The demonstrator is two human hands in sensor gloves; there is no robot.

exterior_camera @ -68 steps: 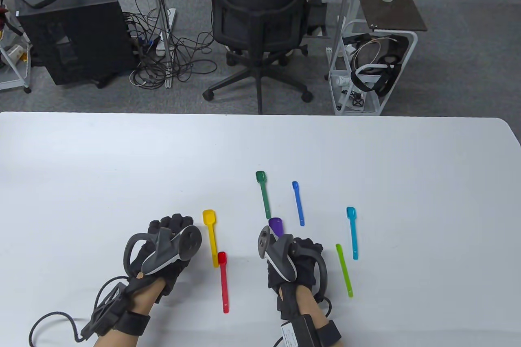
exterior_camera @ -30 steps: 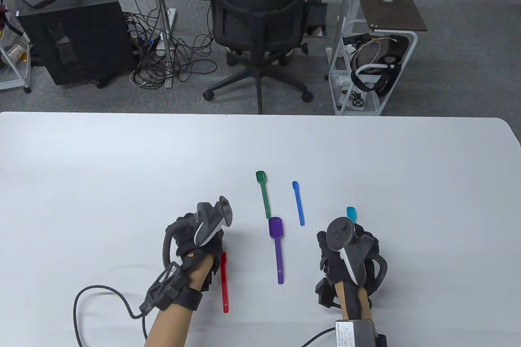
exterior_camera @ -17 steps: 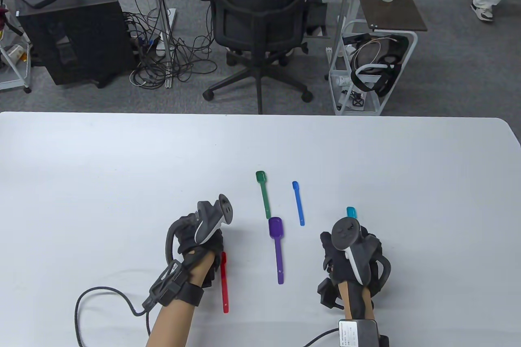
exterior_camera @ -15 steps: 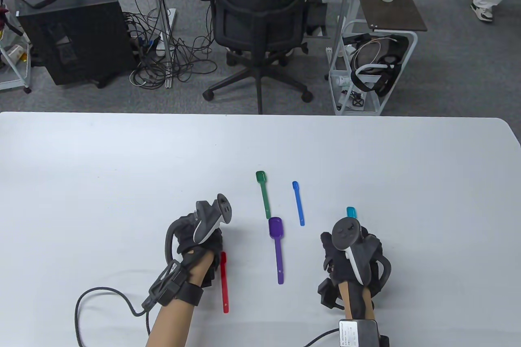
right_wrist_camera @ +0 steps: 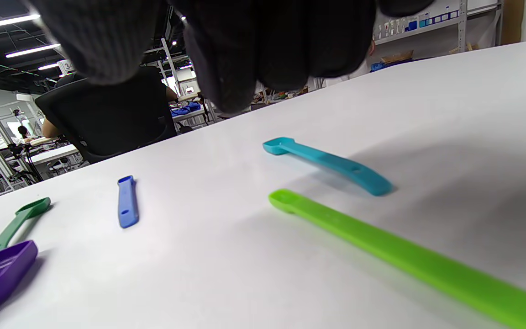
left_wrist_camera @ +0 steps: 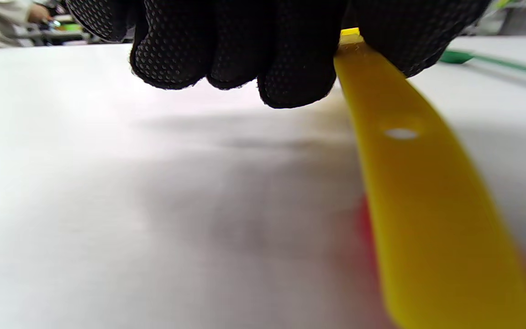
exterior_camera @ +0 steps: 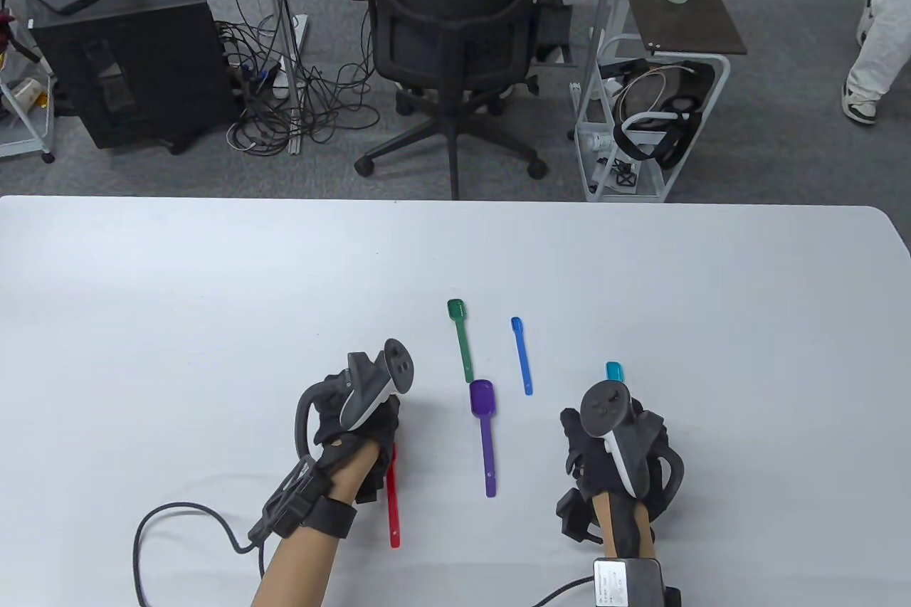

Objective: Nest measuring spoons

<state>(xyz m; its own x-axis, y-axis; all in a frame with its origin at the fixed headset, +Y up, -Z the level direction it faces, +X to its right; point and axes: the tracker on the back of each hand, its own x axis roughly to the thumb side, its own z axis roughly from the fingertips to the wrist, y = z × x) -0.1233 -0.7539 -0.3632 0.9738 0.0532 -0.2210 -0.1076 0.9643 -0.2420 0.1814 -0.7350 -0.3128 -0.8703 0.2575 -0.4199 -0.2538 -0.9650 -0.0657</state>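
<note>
My left hand [exterior_camera: 366,422] covers the yellow spoon in the table view. In the left wrist view its fingers [left_wrist_camera: 286,68] grip the yellow spoon [left_wrist_camera: 418,183] near the bowl end, and the handle runs over a red blur. The red spoon [exterior_camera: 392,507] lies partly under that hand. My right hand [exterior_camera: 605,450] hovers over the lime spoon [right_wrist_camera: 381,249] and the cyan spoon [right_wrist_camera: 331,162]; both lie on the table, untouched, below its fingers [right_wrist_camera: 231,59]. The purple spoon [exterior_camera: 484,436], the green spoon [exterior_camera: 461,340] and the blue spoon [exterior_camera: 522,354] lie between the hands.
The white table [exterior_camera: 213,294] spreads wide to the left and far side. A glove cable [exterior_camera: 185,514] loops on it at the front left. An office chair [exterior_camera: 455,30] and a wire cart [exterior_camera: 648,123] stand beyond the far edge.
My left hand moved right onto the yellow spoon, then shifted slightly right. My right hand left the purple spoon and moved right over the lime and cyan spoons. A person walks past, back right.
</note>
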